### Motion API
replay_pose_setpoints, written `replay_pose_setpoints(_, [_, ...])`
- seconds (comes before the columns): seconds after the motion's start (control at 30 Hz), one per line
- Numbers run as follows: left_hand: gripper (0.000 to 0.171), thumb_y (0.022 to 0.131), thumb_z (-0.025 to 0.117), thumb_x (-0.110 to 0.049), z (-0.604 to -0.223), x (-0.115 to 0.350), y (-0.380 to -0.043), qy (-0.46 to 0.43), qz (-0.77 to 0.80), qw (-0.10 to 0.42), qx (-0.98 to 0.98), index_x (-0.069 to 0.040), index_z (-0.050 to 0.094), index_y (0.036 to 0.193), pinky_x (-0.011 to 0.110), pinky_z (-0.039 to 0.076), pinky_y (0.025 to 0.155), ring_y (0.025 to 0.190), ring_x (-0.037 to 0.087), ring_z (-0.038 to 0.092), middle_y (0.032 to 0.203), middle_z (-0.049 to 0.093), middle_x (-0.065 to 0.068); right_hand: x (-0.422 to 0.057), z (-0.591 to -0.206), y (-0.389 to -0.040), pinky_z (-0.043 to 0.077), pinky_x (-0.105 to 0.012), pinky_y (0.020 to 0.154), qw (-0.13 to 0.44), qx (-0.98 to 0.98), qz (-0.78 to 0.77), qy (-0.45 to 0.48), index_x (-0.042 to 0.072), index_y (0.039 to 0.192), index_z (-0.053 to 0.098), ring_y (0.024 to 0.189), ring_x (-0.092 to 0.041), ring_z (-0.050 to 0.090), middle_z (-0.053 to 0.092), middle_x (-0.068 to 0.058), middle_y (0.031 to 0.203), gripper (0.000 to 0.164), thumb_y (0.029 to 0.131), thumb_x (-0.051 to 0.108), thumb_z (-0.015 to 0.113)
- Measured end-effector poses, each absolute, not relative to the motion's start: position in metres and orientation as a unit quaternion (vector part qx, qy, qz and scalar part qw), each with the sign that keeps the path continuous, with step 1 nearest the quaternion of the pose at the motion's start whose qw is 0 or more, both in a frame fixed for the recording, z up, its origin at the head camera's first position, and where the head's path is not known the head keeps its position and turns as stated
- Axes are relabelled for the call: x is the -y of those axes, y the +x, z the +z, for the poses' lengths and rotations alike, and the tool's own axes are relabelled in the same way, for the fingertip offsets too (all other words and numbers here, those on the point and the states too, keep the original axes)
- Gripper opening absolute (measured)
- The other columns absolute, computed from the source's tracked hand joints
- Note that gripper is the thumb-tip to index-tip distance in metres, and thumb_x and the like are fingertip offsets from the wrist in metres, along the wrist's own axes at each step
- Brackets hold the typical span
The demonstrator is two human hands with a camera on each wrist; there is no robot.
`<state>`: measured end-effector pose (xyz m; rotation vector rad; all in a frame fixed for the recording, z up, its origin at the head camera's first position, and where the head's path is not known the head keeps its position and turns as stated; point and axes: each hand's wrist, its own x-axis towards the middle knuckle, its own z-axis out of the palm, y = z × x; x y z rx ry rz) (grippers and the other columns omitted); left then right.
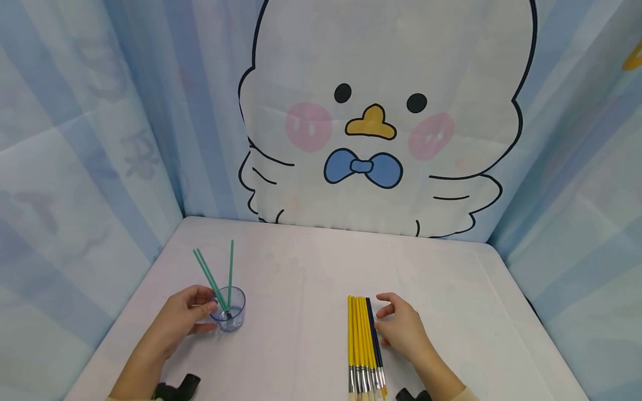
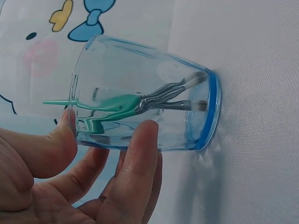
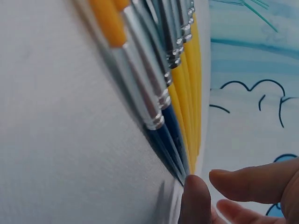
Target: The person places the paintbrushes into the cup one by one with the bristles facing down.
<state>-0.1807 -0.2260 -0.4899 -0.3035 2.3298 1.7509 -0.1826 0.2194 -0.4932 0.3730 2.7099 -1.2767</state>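
Cup (image 2: 135,60) gripped by left hand (image 1: 185,313); the left wrist view alone reveals bristles (image 2: 201,106) inside; right hand (image 1: 403,327) parted.

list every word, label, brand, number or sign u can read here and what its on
None can be read.
Clear, blue-tinted round cup: a small dark mark shows through its wall, too blurred to read.
Long yellow-handled brushes and dark-blue-handled brushes: no lettering visible.
Pale blue-and-white fabric curtain on the left: printed shapes, too faint to read.
Yellow printed shape at the head view's right edge: cut off, cannot tell.
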Motion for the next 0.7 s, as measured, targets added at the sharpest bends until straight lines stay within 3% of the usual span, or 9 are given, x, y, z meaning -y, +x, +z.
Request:
replay_pose_setpoints(0.4, [0.036,0.109,0.061,-0.004,-0.4893,0.2265,-0.1799,-0.1,0.597,0.105,-0.789,0.01,0.052,0.141,0.036,0.071,0.082,0.101,0.018,0.07,0.125,0.063,0.023,-0.2197,-0.5019,-0.1835,0.052,-0.024,0.046,0.076,-0.92,-0.367,0.114,0.006,0.138,0.064,0.052,-0.017,0.058,0.06,-0.004,0.086,0.064,0.077,-0.009,0.079])
replay_pose_setpoints(0.7, [0.037,0.108,0.062,-0.005,-0.487,0.2254,-0.1781,-0.103,0.594,0.104,-0.791,0.009,0.053,0.142,0.036,0.071,0.082,0.102,0.019,0.07,0.127,0.063,0.023,-0.2193,-0.5014,-0.1862,0.042,-0.028,0.054,0.063,-0.945,-0.312,0.078,0.002,0.132,0.066,0.067,-0.02,0.053,0.058,-0.003,0.08,0.059,0.074,-0.003,0.074])
